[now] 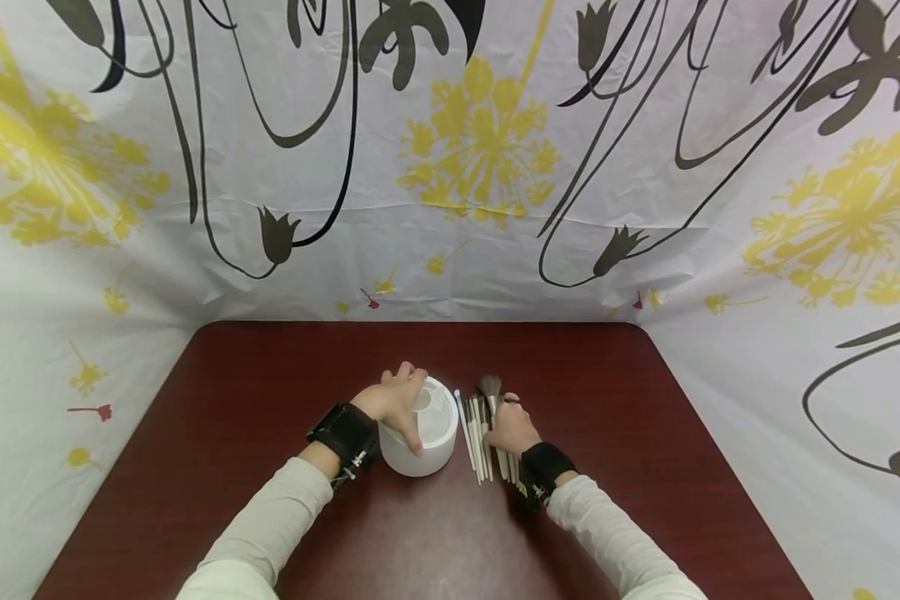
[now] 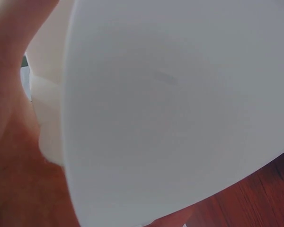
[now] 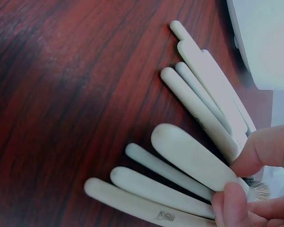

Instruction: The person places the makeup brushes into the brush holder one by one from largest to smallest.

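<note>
A round white brush holder with dividers inside stands near the middle of the table. My left hand grips it from the left, thumb over the near rim and fingers at the far side. Its smooth wall fills most of the left wrist view. To its right lies a row of makeup brushes with pale handles. My right hand is over the right part of this row. In the right wrist view, thumb and finger pinch a thick-handled makeup brush; more handles lie close beside it.
The dark red wooden table has rounded far corners. A white cloth printed with yellow and grey flowers hangs behind it and at both sides. Several other brush handles lie between the right hand and the holder.
</note>
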{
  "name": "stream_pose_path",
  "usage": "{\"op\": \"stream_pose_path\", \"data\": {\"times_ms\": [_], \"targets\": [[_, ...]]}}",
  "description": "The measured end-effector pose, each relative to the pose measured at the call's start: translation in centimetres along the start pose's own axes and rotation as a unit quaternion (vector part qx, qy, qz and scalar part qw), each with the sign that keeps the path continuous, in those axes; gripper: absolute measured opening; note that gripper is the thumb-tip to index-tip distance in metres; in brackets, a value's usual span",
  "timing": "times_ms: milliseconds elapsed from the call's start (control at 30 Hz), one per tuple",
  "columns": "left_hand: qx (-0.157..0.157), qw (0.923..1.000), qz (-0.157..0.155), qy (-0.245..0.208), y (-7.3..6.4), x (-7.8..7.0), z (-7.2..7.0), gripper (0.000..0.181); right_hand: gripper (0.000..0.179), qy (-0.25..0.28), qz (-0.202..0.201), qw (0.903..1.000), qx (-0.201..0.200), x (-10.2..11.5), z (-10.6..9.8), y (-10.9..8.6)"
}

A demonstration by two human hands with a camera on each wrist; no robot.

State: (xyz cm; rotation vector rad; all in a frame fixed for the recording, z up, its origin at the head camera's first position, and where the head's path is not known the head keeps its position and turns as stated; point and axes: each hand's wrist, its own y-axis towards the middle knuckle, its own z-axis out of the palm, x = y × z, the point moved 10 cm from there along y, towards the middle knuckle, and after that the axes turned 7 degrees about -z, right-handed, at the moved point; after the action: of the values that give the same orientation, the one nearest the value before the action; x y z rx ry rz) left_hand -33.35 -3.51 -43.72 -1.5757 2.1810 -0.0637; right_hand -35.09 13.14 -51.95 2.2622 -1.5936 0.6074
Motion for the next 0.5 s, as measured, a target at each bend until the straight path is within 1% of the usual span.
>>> {"op": "stream_pose_path", "data": {"times_ms": [67, 300, 367, 400, 433, 467, 500], "targets": [[0.000, 1.0000, 0.001, 0.002, 0.0, -0.1, 0.0, 0.112, 0.039, 0.000, 0.012, 0.9999, 0.001, -0.4, 0.0, 0.1], [-0.001, 1.0000, -0.002, 0.007, 0.0, -0.1, -0.2, 0.111, 0.038, -0.019, 0.006, 0.9998, -0.007, -0.3, -0.3, 0.3], [-0.002, 1.0000, -0.003, 0.005, 0.0, 0.0, -0.1, 0.111, 0.029, -0.022, 0.005, 0.9997, -0.009, -0.2, -0.4, 0.3], [-0.001, 1.0000, -0.003, 0.005, 0.0, 0.0, -0.1, 0.111, 0.018, -0.022, 0.006, 0.9997, -0.011, -0.1, -0.5, 0.2], [-0.002, 1.0000, -0.003, 0.005, 0.0, 0.0, 0.0, 0.111, 0.010, -0.022, 0.007, 0.9996, -0.014, 0.0, -0.6, 0.1], [-0.001, 1.0000, -0.003, 0.005, 0.0, 0.0, 0.0, 0.111, 0.020, -0.022, 0.009, 0.9996, -0.017, 0.0, -0.8, 0.0], [-0.002, 1.0000, -0.004, 0.006, 0.0, 0.0, 0.0, 0.111, 0.033, -0.024, 0.011, 0.9994, -0.020, 0.1, -1.0, -0.1]]}}
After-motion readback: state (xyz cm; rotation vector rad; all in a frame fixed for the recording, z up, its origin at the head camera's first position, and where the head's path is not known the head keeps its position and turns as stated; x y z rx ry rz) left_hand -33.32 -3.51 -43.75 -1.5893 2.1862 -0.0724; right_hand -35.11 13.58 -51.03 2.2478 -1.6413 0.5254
